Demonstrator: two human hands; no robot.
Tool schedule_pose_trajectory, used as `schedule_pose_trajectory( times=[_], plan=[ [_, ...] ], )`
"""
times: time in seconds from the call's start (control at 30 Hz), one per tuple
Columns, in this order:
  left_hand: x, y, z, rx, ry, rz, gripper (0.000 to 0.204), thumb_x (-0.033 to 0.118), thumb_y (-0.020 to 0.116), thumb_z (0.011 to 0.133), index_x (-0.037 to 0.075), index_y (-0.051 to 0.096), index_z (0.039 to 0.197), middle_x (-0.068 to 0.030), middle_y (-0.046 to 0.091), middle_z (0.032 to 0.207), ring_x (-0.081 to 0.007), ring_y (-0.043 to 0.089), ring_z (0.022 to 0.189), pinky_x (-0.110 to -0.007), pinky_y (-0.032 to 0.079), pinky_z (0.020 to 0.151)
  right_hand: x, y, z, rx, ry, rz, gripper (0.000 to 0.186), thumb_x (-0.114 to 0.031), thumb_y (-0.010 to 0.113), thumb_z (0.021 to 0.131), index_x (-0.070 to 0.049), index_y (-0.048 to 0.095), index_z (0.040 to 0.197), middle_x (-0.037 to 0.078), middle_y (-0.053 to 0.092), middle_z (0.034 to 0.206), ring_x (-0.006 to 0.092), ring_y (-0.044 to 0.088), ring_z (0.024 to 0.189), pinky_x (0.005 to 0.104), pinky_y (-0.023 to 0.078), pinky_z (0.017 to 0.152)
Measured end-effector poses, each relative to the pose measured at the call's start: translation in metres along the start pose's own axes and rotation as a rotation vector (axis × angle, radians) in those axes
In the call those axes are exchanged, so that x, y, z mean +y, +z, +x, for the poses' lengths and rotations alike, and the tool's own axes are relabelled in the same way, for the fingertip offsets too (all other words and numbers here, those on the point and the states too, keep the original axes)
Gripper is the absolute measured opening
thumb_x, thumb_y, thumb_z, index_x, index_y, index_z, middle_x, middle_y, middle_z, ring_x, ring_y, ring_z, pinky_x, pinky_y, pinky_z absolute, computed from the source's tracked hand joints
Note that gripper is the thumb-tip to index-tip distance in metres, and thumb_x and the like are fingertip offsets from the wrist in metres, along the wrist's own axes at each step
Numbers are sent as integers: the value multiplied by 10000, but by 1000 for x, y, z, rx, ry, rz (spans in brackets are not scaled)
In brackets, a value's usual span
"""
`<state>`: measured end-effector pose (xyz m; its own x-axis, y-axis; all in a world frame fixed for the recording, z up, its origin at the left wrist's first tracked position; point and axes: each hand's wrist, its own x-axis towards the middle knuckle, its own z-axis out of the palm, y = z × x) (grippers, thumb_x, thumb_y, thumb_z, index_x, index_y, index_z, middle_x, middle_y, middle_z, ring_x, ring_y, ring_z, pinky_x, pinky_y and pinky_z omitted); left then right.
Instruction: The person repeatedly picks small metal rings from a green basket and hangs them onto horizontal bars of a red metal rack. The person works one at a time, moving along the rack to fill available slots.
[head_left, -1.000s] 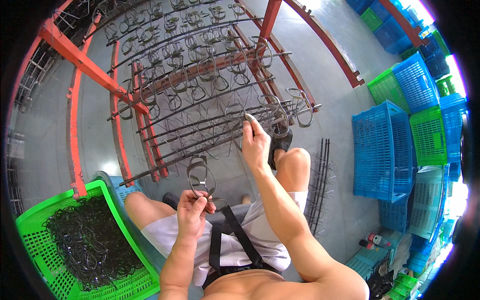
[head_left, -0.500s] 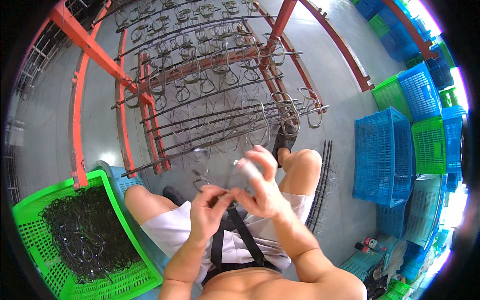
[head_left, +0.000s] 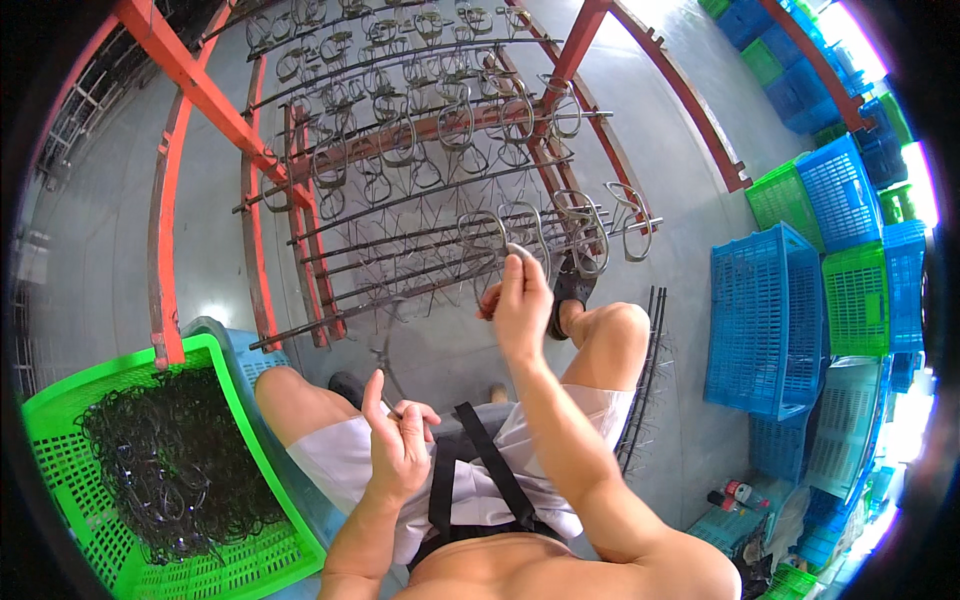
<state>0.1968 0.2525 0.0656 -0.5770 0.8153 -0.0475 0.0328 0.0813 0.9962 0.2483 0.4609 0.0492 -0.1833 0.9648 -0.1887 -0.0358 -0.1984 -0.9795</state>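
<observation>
My right hand (head_left: pixel 522 305) is raised at the near bars of the rack, its fingers pinched on a grey metal loop piece (head_left: pixel 482 232). Whether that piece hangs on a hook cannot be made out. My left hand (head_left: pixel 402 447) is above my lap, with thumb and forefinger apart and the other fingers curled round a thin, blurred loop piece (head_left: pixel 388 350) that sticks up past them. Beside the right hand, more bent metal loops (head_left: pixel 582 235) hang at the bars' right end. To the left, a green basket (head_left: pixel 215 400) holds a tangled heap of dark loop pieces (head_left: pixel 180 470).
An orange-red metal frame (head_left: pixel 168 250) carries dark hooked bars (head_left: pixel 430 192) with rows of hanging loops. Spiked bars (head_left: pixel 650 370) lie on the floor by my right knee. Blue crates (head_left: pixel 765 315) and green crates (head_left: pixel 857 293) are stacked on the right.
My hands, together over my lap before, are now apart. The right one has moved up and forward to the rack with a loop piece; the left stays low, slightly lower than before.
</observation>
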Motion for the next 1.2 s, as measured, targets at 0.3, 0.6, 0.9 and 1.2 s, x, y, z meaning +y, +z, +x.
schedule_pose_trajectory(
  times=[0.3, 0.6, 0.9, 1.2],
  plan=[
    [-17, -29, -7, 43, -113, -84, 292, 118, 471, 965, -5, 485, 1230, -83, 586, 925, -158, 580, 813, -293, 479, 755, 16, 36, -1, 64, 141, 290, 248, -232, 441, 997, -11, 551, 1022, 0, 471, 556, 86, 444, 411, 250, 403, 366],
    [-33, -31, -3, 246, 12, -165, 403, -6, 425, 943, 58, 323, 1328, -137, 576, 1000, -121, 519, 730, -248, 487, 647, 17, 36, 7, -32, 209, 303, 228, -215, 474, 985, -24, 559, 894, -6, 459, 540, 88, 477, 424, 259, 420, 364],
    [-24, -41, -6, 373, 168, -202, 518, -43, 453, 882, 68, 278, 1357, -115, 486, 1150, -152, 526, 752, -262, 484, 543, 13, 51, -10, -64, 99, 25, 250, -209, 506, 971, 1, 599, 1069, 17, 490, 525, 98, 510, 429, 278, 432, 376],
    [-19, -61, 0, 337, -135, -579, 462, 23, 488, 908, 28, 393, 1360, -159, 471, 1303, -136, 574, 812, -254, 486, 635, 13, 41, -2, -62, 8, -294, 329, -239, 531, 960, -19, 588, 1197, 16, 514, 531, 84, 519, 439, 259, 427, 383]
  ],
)
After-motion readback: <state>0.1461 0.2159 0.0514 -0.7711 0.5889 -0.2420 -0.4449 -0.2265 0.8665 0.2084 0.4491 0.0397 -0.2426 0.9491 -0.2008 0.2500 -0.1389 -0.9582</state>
